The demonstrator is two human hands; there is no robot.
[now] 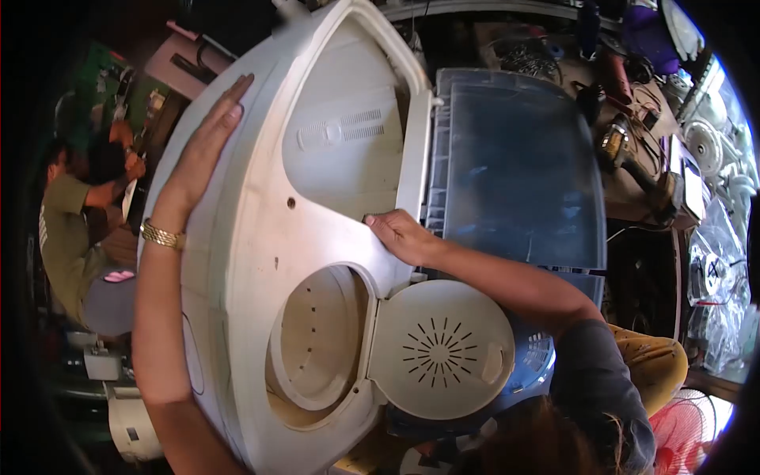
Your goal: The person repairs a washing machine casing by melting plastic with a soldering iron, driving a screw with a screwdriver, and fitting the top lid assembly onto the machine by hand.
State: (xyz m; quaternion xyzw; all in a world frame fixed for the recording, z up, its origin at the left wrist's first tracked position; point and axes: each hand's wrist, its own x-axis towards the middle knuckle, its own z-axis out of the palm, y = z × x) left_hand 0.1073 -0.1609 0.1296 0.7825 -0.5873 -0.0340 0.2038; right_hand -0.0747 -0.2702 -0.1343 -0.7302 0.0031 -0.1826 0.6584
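A white twin-tub washing machine (317, 229) fills the middle of the head view, with its wash opening at the top and a round spin tub (317, 340) lower down. Flat against the machine's left side lies my left hand (207, 146), fingers stretched out, a gold-coloured band on the wrist. My right hand (404, 237) is closed on the rim between the two openings, thumb on top; its other fingers are mostly hidden. The round spin lid (442, 348), with slots in a ring, is swung out to the right. A translucent blue lid (518, 170) extends right from the wash opening.
A cordless drill (633, 162) and cables lie on a cluttered bench at right. Plastic-wrapped parts (716, 277) hang beyond it, above a red fan (681, 431). At left sits another person (71, 229) in an olive shirt, near a pink panel (186, 63).
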